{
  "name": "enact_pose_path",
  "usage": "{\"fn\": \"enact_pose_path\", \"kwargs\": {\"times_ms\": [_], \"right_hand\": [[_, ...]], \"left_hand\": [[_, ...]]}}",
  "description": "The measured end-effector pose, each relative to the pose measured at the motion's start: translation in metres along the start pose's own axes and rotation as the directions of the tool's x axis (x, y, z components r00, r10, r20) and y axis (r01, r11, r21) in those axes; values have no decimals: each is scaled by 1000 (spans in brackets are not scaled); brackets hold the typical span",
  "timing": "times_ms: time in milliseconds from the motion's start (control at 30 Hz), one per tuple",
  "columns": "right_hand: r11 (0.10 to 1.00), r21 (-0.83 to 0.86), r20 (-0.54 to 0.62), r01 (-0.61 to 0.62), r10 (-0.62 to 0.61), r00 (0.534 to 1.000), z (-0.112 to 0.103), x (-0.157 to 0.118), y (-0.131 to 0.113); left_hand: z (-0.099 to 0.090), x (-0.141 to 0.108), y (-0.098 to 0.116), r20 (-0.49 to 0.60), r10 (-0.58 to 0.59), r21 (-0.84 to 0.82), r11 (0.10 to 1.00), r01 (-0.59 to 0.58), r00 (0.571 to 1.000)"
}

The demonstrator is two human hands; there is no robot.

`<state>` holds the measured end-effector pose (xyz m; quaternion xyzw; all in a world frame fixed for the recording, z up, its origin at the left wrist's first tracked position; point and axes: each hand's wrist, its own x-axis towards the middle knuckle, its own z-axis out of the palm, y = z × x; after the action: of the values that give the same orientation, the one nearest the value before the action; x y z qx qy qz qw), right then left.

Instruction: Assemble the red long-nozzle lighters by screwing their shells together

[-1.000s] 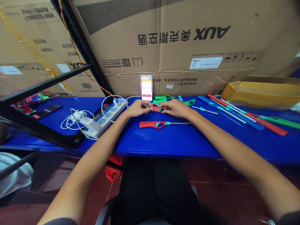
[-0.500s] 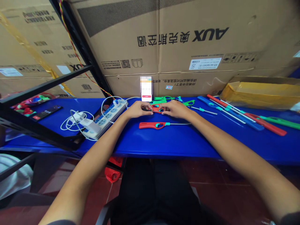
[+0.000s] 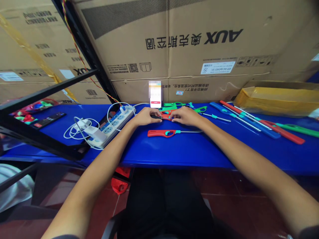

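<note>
A small red lighter body (image 3: 166, 115) sits btw both hands, at the desk's (image 3: 189, 149) mid-front, held just above or on the surface (can't tell which). L hand (image 3: 147, 117) & R hand (image 3: 185, 116) are closed in on it, fingers curled, fingertips nearly meeting; L fingers also pinch or cover a small black piece (image 3: 156, 117), partly hidden. Just in front lies a long red lighter (image 3: 164, 133) w/ teal trigger & steel nozzle (image 3: 190, 131), untouched. Behind the hands: green lighter parts (image 3: 170, 106), a green-and-teal piece (image 3: 202, 108) & a steel rod (image 3: 215, 117) w/ teal collar. Further R, blue, red & green long lighters (image 3: 261, 122) lie in a loose fan, near a yellow-taped parcel (image 3: 279, 100). L of the hands: white-and-blue power strip (image 3: 113, 125) w/ white charger (image 3: 93, 130) & tangled cable (image 3: 72, 131). A phone (image 3: 156, 101), screen partly blurred, stands upright at the back. Far L, a black phone (image 3: 50, 119) & bag of coloured parts (image 3: 32, 109) lie behind a black steel shelf frame (image 3: 47, 89). AUX cartons (image 3: 189, 49) fill the back.
</note>
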<state>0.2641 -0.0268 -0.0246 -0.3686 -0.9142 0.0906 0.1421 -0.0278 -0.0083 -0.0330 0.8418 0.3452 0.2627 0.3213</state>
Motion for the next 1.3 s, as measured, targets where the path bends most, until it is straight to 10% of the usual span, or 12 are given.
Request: {"fn": "enact_pose_path", "kwargs": {"times_ms": [1300], "right_hand": [[993,113,-16,-37,39,999,-7,-2,0]], "left_hand": [[-3,0,-1,8,25,4,1000,-25,1000]]}}
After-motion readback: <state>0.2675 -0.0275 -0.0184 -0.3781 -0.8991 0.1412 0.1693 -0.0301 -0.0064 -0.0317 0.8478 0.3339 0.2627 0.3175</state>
